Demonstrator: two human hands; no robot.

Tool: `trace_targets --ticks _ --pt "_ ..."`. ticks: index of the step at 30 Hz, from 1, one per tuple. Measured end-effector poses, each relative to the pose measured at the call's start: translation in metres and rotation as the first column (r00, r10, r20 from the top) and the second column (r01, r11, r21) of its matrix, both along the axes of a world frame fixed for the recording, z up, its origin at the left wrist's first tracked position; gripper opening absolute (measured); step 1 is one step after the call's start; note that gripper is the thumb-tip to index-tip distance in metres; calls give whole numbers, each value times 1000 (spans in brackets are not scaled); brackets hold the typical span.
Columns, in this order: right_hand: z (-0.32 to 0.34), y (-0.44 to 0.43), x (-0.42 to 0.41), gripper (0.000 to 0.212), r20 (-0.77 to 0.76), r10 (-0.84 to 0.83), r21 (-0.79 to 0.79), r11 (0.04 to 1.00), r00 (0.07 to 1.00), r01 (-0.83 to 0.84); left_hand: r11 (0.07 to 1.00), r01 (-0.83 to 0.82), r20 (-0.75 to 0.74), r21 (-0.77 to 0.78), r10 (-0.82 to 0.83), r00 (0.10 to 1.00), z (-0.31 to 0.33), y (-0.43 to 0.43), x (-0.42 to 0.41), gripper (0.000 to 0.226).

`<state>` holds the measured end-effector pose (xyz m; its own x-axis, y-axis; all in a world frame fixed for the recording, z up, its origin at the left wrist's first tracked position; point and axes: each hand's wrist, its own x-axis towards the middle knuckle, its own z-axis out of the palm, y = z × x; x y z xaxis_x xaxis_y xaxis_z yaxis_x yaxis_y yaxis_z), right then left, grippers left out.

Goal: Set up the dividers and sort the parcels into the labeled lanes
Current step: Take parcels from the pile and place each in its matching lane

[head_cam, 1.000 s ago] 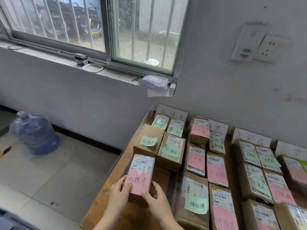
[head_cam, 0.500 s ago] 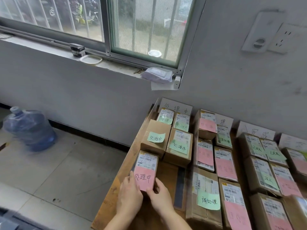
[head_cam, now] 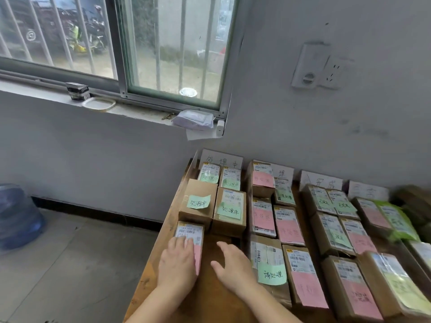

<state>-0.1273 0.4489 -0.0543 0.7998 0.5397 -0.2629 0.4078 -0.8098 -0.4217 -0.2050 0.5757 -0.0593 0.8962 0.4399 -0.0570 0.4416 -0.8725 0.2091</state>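
Note:
A small parcel with a pink note [head_cam: 190, 234] lies flat in the leftmost lane of the wooden table [head_cam: 149, 280], just in front of two brown boxes with green notes [head_cam: 198, 202]. My left hand [head_cam: 178, 264] rests flat on top of that parcel, covering most of its pink note. My right hand [head_cam: 232, 262] hovers beside it over bare wood, fingers relaxed and holding nothing. A white lane label card [head_cam: 221, 160] stands at the back of this lane. A clear divider [head_cam: 192, 163] runs along the table's left edge.
More lanes of parcels with pink and green notes [head_cam: 288, 227] fill the table to the right, behind other white label cards [head_cam: 320, 181]. A blue water jug [head_cam: 18, 216] stands on the floor at left. A windowsill with small items runs above.
Both hands held the pink-noted parcel; now it lies flat against the boxes. The left hand lies flat on it and the right hand has let go and moved right.

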Motion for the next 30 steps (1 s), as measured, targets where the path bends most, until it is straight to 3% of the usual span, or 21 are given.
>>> trace_targets --ticks 6,12,20,30 --pt "47 -59 28 53 252 -33 -75 996 967 54 963 250 41 105 -255 966 37 -25 46 36" --pt "79 -134 44 44 358 -131 -134 973 924 190 889 435 20 145 -442 897 72 -86 89 37" --pt "99 -261 51 49 355 -319 -180 899 879 399 798 581 3 158 -589 808 92 -200 125 35" --pt "122 -445 57 57 357 -361 -226 861 861 455 778 624 82 71 -628 774 105 -383 150 44"
